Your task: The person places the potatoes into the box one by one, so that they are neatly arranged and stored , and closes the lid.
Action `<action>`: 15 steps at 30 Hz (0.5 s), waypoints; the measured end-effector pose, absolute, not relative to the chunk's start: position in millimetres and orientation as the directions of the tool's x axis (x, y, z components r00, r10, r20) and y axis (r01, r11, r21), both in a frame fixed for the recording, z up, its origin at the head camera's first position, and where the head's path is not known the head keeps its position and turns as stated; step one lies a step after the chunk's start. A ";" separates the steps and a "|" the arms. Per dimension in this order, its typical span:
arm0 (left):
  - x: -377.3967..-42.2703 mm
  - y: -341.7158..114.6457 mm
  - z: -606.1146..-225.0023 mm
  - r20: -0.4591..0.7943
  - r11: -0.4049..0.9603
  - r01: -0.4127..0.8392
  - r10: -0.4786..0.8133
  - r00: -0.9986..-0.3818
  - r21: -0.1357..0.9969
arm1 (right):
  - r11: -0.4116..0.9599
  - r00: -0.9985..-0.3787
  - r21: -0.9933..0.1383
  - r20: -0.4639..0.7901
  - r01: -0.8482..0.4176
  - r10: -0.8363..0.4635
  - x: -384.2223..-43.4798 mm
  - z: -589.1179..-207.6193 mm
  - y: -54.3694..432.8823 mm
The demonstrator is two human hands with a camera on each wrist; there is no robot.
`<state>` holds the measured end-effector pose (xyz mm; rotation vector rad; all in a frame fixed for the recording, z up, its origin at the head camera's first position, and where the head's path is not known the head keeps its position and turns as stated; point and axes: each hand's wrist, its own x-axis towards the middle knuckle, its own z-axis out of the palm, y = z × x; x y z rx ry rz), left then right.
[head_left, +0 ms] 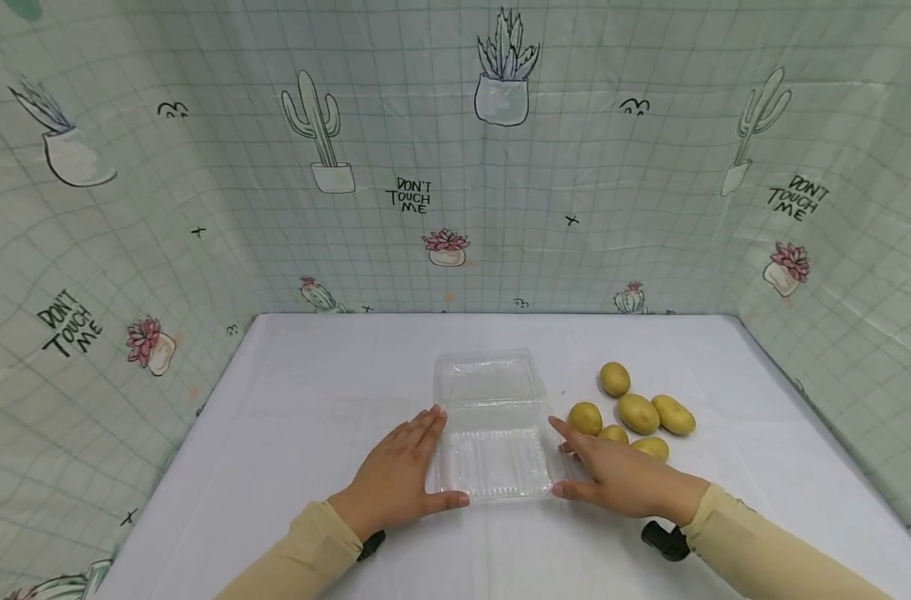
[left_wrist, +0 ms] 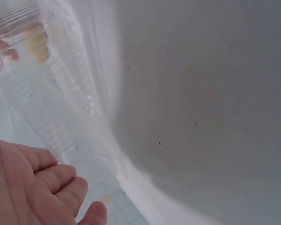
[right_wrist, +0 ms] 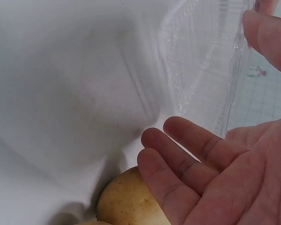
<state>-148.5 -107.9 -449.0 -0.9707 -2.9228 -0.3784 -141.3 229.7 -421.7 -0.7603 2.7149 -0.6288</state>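
Note:
A clear plastic clamshell box lies opened out in the middle of the white table, its lid folded back to the far side. My left hand is at the box's left side, fingers extended and thumb near the front left corner. On the other side, my right hand has its thumb and index finger by the right edge. In the right wrist view, the fingers of that hand are fairly straight and grip nothing, with a potato just below them. The left wrist view shows the box wall beside the left fingertips.
Several yellow potatoes lie in a loose group right of the box, some partly hidden behind my right hand. A patterned cloth hangs behind and along both sides of the table.

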 end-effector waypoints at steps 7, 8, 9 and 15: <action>-147.5 -107.7 -448.2 0.105 0.783 0.593 0.584 -0.805 0.190 | 0.774 -0.830 -0.462 -0.131 -0.433 -0.542 -141.8 -419.6 230.0; -147.3 -107.5 -448.6 0.109 0.780 0.595 0.585 -0.803 0.193 | 0.771 -0.829 -0.464 -0.127 -0.435 -0.545 -141.9 -419.4 230.2; -147.1 -107.3 -448.7 0.113 0.778 0.597 0.587 -0.802 0.196 | 0.769 -0.829 -0.467 -0.123 -0.437 -0.546 -141.8 -419.4 230.2; -147.2 -106.8 -450.7 0.122 0.777 0.597 0.585 -0.802 0.199 | 0.764 -0.830 -0.467 -0.105 -0.445 -0.547 -142.0 -420.3 229.8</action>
